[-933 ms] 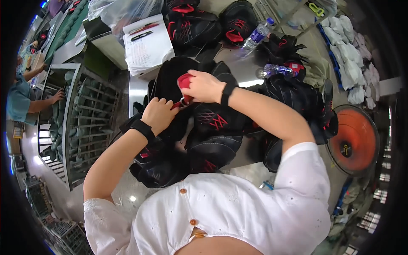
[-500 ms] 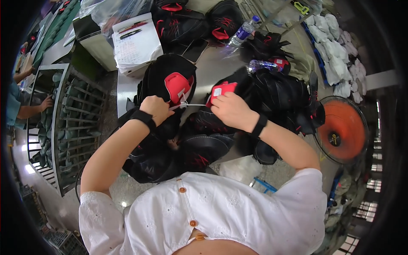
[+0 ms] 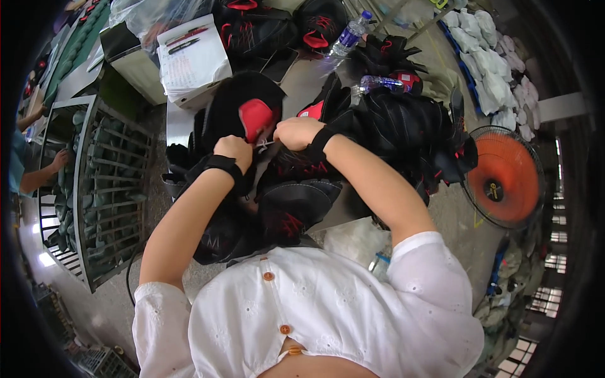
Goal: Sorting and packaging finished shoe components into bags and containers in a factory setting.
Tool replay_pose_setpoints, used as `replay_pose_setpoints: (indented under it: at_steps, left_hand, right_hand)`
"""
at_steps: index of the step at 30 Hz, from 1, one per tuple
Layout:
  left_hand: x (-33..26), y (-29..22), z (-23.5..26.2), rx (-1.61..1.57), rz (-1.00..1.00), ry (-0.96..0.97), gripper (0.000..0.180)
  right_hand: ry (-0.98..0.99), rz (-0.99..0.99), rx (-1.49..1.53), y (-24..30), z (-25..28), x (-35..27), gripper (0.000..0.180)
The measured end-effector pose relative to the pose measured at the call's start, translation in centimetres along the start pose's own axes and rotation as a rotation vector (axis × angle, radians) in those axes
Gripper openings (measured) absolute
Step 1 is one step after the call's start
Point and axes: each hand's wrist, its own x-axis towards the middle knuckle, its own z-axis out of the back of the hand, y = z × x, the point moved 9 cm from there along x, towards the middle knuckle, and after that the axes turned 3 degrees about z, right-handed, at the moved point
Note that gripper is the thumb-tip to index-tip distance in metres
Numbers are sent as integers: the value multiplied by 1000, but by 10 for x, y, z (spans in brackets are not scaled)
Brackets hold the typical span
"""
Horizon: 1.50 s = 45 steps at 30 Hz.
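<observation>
My left hand is closed on one end of a thin white cord at the near edge of a black shoe upper. My right hand pinches the cord's other side, close to the left. Between them the cord looks looped or knotted. A red patch shows on the black shoe upper just beyond my left hand. Past my right hand lies another black upper with a red, labelled lining. Black uppers with red stitching are piled below my hands.
Papers with pens lie at the table's back left. Black shoe uppers heap on the right, near two plastic bottles. An orange fan stands at right. A metal rack stands left, with another person's hand beside it.
My right hand has let go of the red-lined upper and moved left beside my left hand. The stretched white cord is now short and bunched between them.
</observation>
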Motion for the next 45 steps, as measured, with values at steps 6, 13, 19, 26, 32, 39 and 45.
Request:
replay_pose_setpoints:
  at_steps: [6,13,19,26,32,39,45]
  left_hand:
    - [-16,22,-11,4,119,-25,29]
    - [-10,21,-2,-161,183,-72,30]
    - [-17,31,1,-175,182,-25,31]
    - [-1,9,32,-186,-13,-53,30]
    - [9,15,16,-278,10,-48,28]
    - [8,22,24,-292,16,-115,27]
    - [15,37,25,-473,155,-192,16]
  right_hand:
    - [103,-174,-55,30,13,20,25]
    - [-118,-276,225,-2,1,53,32]
    - [-254,-179,598,6,13,37,18]
    - [-818,60,366,36,57,-17,13]
    - [-1114,363,998,53,109,-73,8]
    - [-998,497,926,80,118,-93,10]
    - [-910,261,906,35,96,-43,15]
